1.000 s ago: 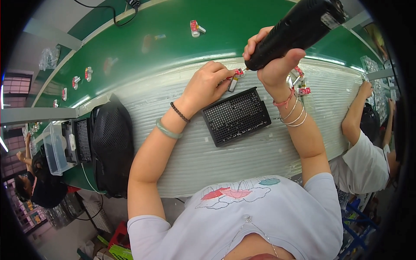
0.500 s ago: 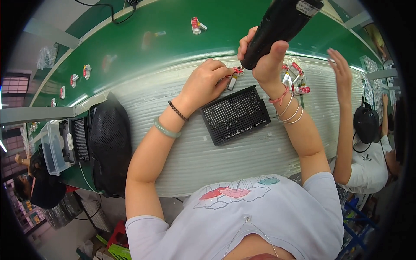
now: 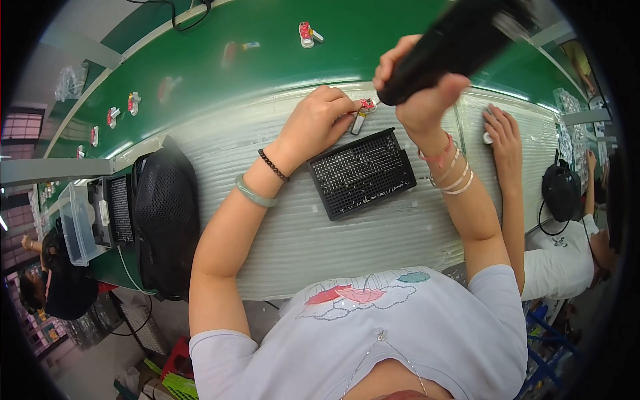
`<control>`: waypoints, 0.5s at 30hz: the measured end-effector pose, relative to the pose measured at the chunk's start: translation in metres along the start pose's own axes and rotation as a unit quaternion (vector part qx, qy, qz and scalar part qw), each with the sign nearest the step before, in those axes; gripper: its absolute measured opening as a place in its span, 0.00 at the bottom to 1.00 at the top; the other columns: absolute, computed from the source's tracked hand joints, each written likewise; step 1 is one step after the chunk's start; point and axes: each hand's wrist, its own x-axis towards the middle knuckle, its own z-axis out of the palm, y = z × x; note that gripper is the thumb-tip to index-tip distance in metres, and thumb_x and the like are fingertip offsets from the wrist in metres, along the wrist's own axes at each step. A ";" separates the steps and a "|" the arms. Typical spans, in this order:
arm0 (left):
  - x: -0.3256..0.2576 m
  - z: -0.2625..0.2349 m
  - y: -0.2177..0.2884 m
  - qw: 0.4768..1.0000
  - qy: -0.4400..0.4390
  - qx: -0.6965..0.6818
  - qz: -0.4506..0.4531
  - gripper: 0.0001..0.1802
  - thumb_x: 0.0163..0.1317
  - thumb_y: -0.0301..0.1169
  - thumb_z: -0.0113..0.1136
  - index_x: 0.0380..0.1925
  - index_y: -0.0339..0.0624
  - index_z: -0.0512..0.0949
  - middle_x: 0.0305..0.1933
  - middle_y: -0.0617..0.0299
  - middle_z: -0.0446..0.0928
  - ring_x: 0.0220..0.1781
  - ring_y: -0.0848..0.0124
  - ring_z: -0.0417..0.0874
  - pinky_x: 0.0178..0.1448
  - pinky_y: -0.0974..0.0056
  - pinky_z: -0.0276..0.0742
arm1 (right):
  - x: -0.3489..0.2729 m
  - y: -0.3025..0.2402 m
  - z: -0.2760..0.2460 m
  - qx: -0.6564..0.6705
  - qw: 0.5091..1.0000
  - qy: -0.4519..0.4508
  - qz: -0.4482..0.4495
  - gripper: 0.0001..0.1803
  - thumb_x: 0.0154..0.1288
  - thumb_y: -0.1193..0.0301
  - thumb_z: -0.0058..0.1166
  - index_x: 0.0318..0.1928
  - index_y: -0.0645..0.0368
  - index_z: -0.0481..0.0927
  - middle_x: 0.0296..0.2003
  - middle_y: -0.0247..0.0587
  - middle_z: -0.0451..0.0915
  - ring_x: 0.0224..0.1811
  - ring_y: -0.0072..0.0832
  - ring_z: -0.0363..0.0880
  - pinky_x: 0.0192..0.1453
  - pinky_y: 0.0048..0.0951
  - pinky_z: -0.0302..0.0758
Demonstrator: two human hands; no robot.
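Observation:
My left hand is closed, its fingertips pinching a small part with a red circuit board. A silver battery-like block on a wire lies just below it. Wrapped in my right hand is a thick black electric screwdriver, tilted, its upper end blurred. The screwdriver's lower end is right beside the red board; whether its tip touches cannot be made out. Below both hands sits a black perforated tray with many tiny metal pieces, probably screws, in its holes.
A black mesh-covered bag stands left, beside a clear plastic bin. More red-and-white parts lie on the green surface beyond the ribbed mat. A co-worker's hand rests at right, by a small white piece.
My right hand and the screwdriver have shifted slightly right. The co-worker's raised hand has come down onto the mat. The red-and-white parts right of my right hand no longer show.

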 end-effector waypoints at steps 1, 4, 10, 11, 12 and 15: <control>0.000 -0.001 0.001 1.000 0.002 -0.001 -0.002 0.12 0.49 0.22 0.62 0.36 0.41 0.80 0.32 0.58 0.77 0.36 0.61 0.77 0.40 0.61 0.75 | -0.006 -0.019 0.000 0.013 0.999 -0.029 0.007 0.58 0.32 0.16 0.28 0.37 0.63 0.66 0.20 0.43 0.72 0.20 0.28 0.72 0.26 0.26 0.72; 0.001 -0.001 0.001 1.000 0.016 -0.013 -0.002 0.12 0.49 0.22 0.62 0.36 0.41 0.80 0.31 0.58 0.77 0.36 0.61 0.77 0.40 0.61 0.75 | -0.027 -0.033 0.000 0.095 0.995 -0.035 0.020 0.59 0.28 0.15 0.26 0.34 0.63 0.65 0.20 0.41 0.71 0.19 0.26 0.71 0.25 0.24 0.71; 0.001 0.003 0.001 1.000 0.019 -0.009 -0.002 0.12 0.49 0.22 0.62 0.36 0.41 0.80 0.32 0.58 0.77 0.36 0.61 0.77 0.40 0.61 0.75 | -0.051 -0.020 -0.010 0.039 0.997 -0.025 0.059 0.58 0.28 0.15 0.28 0.34 0.63 0.64 0.21 0.41 0.71 0.20 0.28 0.71 0.27 0.27 0.73; 0.001 0.003 0.003 1.000 0.023 -0.017 -0.005 0.10 0.49 0.22 0.61 0.34 0.40 0.80 0.31 0.58 0.77 0.36 0.60 0.76 0.40 0.60 0.75 | -0.051 -0.019 -0.011 0.046 0.997 -0.023 0.054 0.57 0.30 0.16 0.28 0.34 0.63 0.64 0.20 0.40 0.70 0.20 0.28 0.71 0.27 0.27 0.73; 0.002 0.002 0.003 0.999 0.027 -0.023 -0.008 0.09 0.49 0.22 0.60 0.32 0.39 0.80 0.31 0.58 0.77 0.36 0.59 0.75 0.40 0.59 0.74 | -0.050 -0.018 -0.011 0.055 0.997 -0.023 0.049 0.57 0.31 0.16 0.28 0.34 0.63 0.64 0.20 0.40 0.70 0.20 0.28 0.71 0.27 0.27 0.73; 0.001 0.004 0.002 0.999 0.031 -0.018 -0.004 0.08 0.49 0.22 0.60 0.32 0.39 0.79 0.31 0.58 0.77 0.36 0.59 0.75 0.40 0.59 0.74 | -0.049 -0.017 -0.014 0.043 0.997 -0.043 0.048 0.56 0.33 0.16 0.27 0.34 0.63 0.64 0.20 0.40 0.70 0.20 0.27 0.71 0.26 0.27 0.72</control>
